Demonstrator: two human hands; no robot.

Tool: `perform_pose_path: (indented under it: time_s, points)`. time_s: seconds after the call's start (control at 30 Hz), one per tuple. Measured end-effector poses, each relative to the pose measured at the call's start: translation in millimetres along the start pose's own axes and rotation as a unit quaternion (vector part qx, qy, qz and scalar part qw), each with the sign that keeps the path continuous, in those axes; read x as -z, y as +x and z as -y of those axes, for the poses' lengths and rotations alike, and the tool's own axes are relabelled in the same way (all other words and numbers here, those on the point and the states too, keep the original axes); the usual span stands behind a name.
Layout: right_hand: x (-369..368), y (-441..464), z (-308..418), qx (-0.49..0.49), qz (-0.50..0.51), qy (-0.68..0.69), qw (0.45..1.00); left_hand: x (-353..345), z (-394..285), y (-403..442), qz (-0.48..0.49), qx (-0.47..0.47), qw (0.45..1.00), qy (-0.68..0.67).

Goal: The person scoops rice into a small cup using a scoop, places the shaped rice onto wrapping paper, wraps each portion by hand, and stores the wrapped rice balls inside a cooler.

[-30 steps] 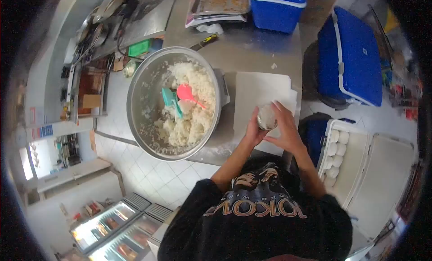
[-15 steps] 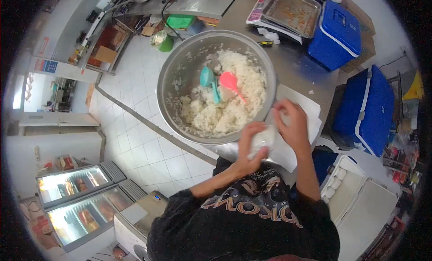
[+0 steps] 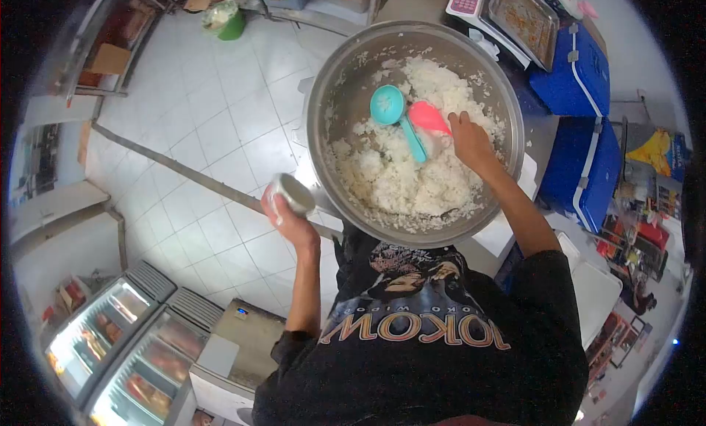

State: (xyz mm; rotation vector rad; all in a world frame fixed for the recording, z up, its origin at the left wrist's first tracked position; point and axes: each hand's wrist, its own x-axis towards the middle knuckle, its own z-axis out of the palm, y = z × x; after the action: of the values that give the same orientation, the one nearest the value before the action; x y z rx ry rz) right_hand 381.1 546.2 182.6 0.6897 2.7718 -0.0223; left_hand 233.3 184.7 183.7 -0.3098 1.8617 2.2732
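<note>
Here, a pale cylindrical cup (image 3: 297, 194) is clasped by the left hand (image 3: 288, 222), fingers curled round; a pink plastic paddle (image 3: 426, 116) is pinched by the right hand (image 3: 473, 143), fingers together.

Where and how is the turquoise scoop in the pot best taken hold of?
The turquoise scoop is likely best pinched across its slim handle, coming from the side of the black shirt: the handle points that way, the round bowl away.

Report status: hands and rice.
Left hand holding cup, outside pot. Right hand at pink paddle, grip unclear. Rice in pot; teal scoop lying close to paddle.
</note>
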Motion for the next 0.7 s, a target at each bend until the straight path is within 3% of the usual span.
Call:
perform_pose_path:
  time_s: [0.13, 0.3, 0.4, 0.53, 0.6, 0.7]
  points:
    - [-11.8, -4.4, 4.1, 0.035, -0.050, -0.047, 0.997, -3.3, 40.3, 26.5, 0.040, 0.083, 0.995, -0.031]
    - [-8.0, 7.2, 4.6, 0.042, -0.098, -0.067, 0.992, -13.0, 58.3, 30.2, 0.085, 0.068, 0.992, 0.069]
    - [27.8, 18.7, -1.5, -0.031, -0.016, -0.104, 0.994, -9.5, 78.5, 35.3, 0.105, 0.087, 0.986, 0.099]
    - [89.3, 29.7, -42.8, 0.033, -0.032, -0.194, 0.980, -22.1, 71.5, 27.7, 0.115, 0.163, 0.979, 0.026]
    - [104.3, 39.8, -55.1, 0.087, -0.019, -0.248, 0.965, -20.1, 80.3, 28.1, 0.129, 0.138, 0.980, 0.063]
    - [76.2, 47.3, -48.1, 0.093, 0.144, -0.238, 0.956, -21.7, 85.0, 23.5, 0.124, 0.144, 0.981, 0.044]
